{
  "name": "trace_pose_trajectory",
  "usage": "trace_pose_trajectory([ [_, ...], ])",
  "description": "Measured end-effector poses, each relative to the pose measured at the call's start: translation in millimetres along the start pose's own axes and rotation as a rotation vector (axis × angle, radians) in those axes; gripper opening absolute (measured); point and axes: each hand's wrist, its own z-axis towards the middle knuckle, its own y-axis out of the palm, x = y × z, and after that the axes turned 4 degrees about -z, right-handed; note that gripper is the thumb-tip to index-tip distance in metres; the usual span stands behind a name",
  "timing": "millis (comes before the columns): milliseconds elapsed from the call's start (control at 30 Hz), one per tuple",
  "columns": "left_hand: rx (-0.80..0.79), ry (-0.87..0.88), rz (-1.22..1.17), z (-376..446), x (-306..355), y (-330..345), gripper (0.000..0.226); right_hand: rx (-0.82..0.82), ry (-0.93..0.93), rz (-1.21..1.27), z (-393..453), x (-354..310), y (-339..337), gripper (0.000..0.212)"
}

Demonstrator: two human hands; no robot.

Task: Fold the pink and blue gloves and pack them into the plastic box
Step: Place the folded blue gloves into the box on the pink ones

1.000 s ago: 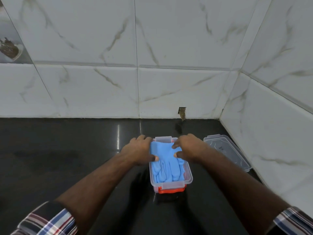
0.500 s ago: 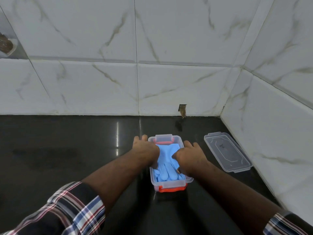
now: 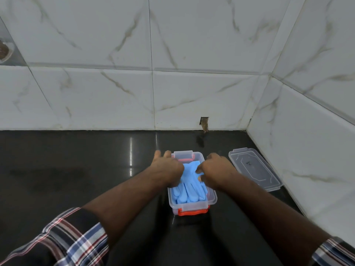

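A clear plastic box point(image 3: 192, 206) with orange latches stands on the black counter. The blue gloves point(image 3: 189, 190) lie folded inside it, fingers pointing toward me. My left hand point(image 3: 166, 168) rests over the box's left rim, its fingers straight beyond the far left corner and its palm side against the gloves. My right hand point(image 3: 217, 168) comes over the right rim, its curled fingers and thumb pinching the blue fabric near the cuff end. Something pinkish shows at the far end of the box under the blue; I cannot tell whether it is a glove or the latch.
The box's clear lid point(image 3: 254, 169) lies flat to the right, close to the right tiled wall point(image 3: 307, 150). The back tiled wall point(image 3: 153, 96) has a small chipped hole point(image 3: 204, 123) near its base. The glossy black counter point(image 3: 76, 169) stretches left.
Both hands have slid back from the far end toward the box's middle and lower over the gloves. My left fingers now stretch past the box's far left corner. The view has shifted slightly.
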Motion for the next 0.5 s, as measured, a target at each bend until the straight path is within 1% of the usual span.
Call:
trace_pose_trajectory([
  [67,-0.036,0.087,-0.026,-0.6,3.7,0.6,0.045,0.028,-0.033,-0.081,-0.4,0.1,-4.1,0.034],
  [167,-0.074,0.119,-0.002,0.5,7.3,9.8,0.048,-0.001,-0.073,-0.164,-0.7,-7.3,1.7,0.033],
  [233,-0.044,0.136,0.024,0.9,8.0,16.7,0.051,-0.001,-0.085,-0.196,0.3,-11.2,10.6,0.030],
  [400,0.055,0.134,0.043,3.5,12.3,27.6,0.055,0.065,-0.101,-0.243,2.6,-15.2,22.4,0.020],
  [500,0.054,0.128,0.018,3.9,13.0,30.1,0.057,0.058,-0.095,-0.240,4.8,-18.5,26.1,0.019],
])
